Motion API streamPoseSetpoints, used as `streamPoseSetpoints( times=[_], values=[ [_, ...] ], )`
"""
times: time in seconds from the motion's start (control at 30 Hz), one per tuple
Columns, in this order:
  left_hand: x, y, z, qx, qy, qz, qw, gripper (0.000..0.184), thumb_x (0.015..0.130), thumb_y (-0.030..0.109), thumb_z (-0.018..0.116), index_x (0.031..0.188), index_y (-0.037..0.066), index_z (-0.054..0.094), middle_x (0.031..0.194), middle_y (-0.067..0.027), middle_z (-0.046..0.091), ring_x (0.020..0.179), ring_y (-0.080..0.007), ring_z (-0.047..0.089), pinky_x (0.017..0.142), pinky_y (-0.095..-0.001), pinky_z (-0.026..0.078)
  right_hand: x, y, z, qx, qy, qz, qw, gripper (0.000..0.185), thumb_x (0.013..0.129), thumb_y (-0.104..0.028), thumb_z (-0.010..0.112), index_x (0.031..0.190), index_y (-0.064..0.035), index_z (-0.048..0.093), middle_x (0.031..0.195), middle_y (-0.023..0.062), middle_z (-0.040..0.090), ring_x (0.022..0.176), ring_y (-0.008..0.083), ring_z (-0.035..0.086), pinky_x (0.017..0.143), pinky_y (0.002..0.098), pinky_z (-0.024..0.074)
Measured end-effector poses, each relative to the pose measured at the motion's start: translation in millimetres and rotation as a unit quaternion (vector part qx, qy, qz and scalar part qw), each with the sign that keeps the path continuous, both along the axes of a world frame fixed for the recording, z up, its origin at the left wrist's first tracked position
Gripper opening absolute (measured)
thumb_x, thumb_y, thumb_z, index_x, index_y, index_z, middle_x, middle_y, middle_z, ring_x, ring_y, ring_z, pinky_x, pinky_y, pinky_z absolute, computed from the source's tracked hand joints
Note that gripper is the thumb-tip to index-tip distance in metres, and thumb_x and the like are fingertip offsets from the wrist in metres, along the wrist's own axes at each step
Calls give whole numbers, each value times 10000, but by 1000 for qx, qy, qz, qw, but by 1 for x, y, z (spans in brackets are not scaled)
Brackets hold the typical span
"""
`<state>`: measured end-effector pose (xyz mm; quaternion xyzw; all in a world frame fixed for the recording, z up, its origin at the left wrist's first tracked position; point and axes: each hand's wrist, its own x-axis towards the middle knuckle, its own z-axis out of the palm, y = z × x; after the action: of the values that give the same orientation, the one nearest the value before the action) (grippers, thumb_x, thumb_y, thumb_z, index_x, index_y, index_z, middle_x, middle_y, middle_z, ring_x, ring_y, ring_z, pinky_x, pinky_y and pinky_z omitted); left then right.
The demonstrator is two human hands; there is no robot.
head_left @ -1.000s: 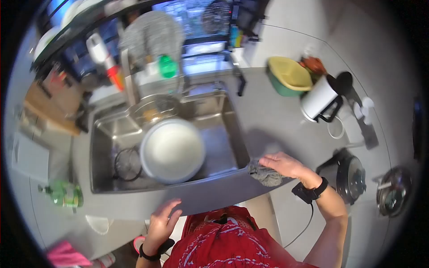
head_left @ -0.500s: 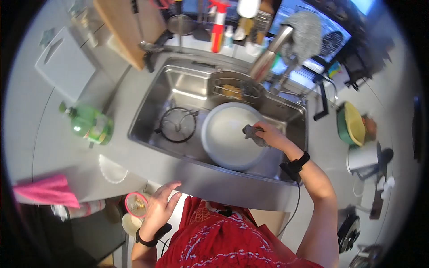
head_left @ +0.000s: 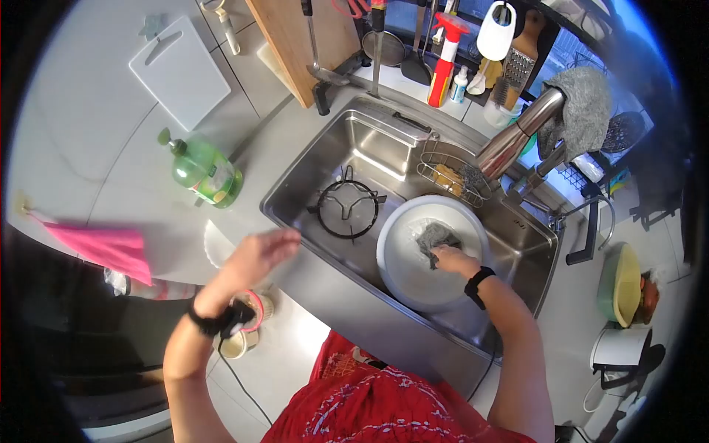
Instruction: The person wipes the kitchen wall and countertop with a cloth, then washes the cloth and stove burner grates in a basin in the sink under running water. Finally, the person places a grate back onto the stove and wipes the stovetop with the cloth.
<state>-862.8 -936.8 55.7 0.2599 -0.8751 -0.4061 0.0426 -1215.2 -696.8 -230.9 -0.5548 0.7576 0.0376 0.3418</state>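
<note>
Left hand, blurred, hovers empty and loosely uncurled over the near edge of the desk. The right hand is wrapped around a gray cloth inside the white bowl, which sits in the sink. Left of the bowl lies a black ring stand; beyond, a wire basket stands near the metal tap.

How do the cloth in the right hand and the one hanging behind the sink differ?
The held cloth is bunched inside the white basin; the hanging cloth drapes behind the sink. The right hand grips the held cloth; nobody touches the hanging cloth. The held cloth shows smaller than the hanging cloth. Both are grey.
</note>
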Motion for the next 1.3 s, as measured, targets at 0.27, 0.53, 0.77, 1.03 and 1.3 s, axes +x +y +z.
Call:
streamPoseSetpoints(
  times=[0.27,0.53,0.77,1.03,1.3],
  values=[
    [-131,-32,-30,233,-37,40,971,376,835,231,590,1121,-10,545,904,-25,582,830,-111,516,721,-237,418,29,19,-19,-1,83,-20,996,292,824,-126,468,1102,-58,525,1092,185,483,914,351,573,739,433,493],
    [-198,-63,-81,195,-108,-16,975,269,855,191,564,1068,27,564,847,-2,573,743,-65,509,615,-197,407,22,90,-21,34,121,53,991,191,771,-102,494,852,-36,654,952,182,595,831,321,614,727,401,503],
    [-229,-150,-196,71,-117,-7,990,398,778,287,594,1022,-28,578,906,-163,592,854,-254,564,729,-320,443,17,95,38,40,5,-88,995,225,786,-103,535,982,-26,616,1028,189,596,925,336,590,766,400,487],
    [-260,-183,-295,3,-142,55,988,448,752,302,583,987,-80,569,980,-250,597,982,-361,560,825,-380,452,17,36,229,-321,-33,-383,865,420,822,-77,573,1224,-59,452,1147,151,515,975,252,568,779,334,488],
    [-266,-185,-287,-154,-157,-160,962,367,823,300,507,957,-30,595,958,-225,608,916,-351,570,766,-426,415,14,24,250,-412,-58,-358,836,494,814,-35,579,1268,-42,383,1259,162,428,1004,253,558,788,326,497]
  ],
)
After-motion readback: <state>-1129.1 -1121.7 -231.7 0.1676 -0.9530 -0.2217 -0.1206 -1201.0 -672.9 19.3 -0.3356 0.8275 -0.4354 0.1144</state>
